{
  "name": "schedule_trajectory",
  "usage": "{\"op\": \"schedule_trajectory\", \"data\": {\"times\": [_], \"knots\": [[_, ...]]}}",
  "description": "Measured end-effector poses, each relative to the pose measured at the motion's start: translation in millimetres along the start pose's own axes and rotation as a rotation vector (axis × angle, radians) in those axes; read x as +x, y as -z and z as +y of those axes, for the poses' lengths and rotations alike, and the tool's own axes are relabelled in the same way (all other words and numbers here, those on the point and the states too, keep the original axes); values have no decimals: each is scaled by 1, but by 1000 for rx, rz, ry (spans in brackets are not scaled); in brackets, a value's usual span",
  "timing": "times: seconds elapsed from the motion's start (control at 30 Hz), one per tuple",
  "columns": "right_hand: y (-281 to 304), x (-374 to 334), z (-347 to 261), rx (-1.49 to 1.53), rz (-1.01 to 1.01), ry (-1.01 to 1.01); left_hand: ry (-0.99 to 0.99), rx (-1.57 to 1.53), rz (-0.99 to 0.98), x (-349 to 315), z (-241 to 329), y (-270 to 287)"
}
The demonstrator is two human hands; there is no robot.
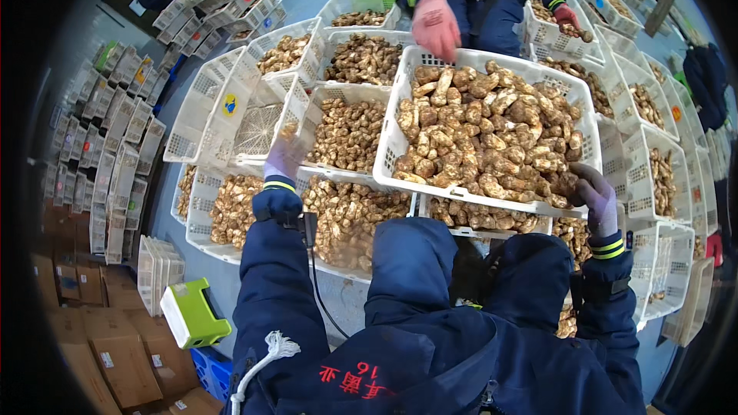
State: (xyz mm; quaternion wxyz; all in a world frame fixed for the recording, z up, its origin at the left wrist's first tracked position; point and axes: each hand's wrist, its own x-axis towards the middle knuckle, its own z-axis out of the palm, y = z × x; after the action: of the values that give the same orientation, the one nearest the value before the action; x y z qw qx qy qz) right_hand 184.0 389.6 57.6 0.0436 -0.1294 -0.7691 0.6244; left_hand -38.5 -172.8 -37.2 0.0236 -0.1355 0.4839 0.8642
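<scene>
A large white plastic crate (388, 165), heaped with brown-and-white mushrooms (492, 131), sits raised on other crates before me. At its near right corner my right hand (598, 198), in a pale purple glove with dark, soiled fingers, is closed round a mushroom at the edge of the heap. My left hand (284, 160), in a similar glove, hangs over the crate rims at the left, beside a nearly empty white crate (260, 129). Its fingers are smeared by motion, so its hold cannot be told. Below it lie crates of smaller mushrooms (350, 134).
Across from me a co-worker's pink-gloved hand (437, 24) touches the big crate's far rim; their other hand (567, 18) holds mushrooms over a crate. Stacked white crates (115, 177) and cardboard boxes (127, 353) stand left, near a green-and-white box (194, 313). More crates (661, 261) line the right.
</scene>
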Motion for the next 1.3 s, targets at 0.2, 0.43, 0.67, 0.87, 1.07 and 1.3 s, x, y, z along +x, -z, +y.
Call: {"op": "schedule_trajectory", "data": {"times": [0.2, 0.43, 0.67, 0.87, 1.07, 1.3], "knots": [[-18, -1, 18, 795, -167, 73, -244, 581, -413, -67, -18, -114], [-52, -26, -11, 866, -358, 232, 128, 809, -1003, -215, -82, -264], [-38, -37, -15, 879, -283, 181, 518, 426, -826, -234, -103, -276], [-56, -46, -38, 882, -193, 56, 394, 591, -899, -238, -106, -273], [-78, -40, -8, 25, -191, 220, 363, 437, -782, -243, -103, -259], [-110, -40, -37, 347, -46, -101, 564, 441, -721, -239, -91, -247]]}}
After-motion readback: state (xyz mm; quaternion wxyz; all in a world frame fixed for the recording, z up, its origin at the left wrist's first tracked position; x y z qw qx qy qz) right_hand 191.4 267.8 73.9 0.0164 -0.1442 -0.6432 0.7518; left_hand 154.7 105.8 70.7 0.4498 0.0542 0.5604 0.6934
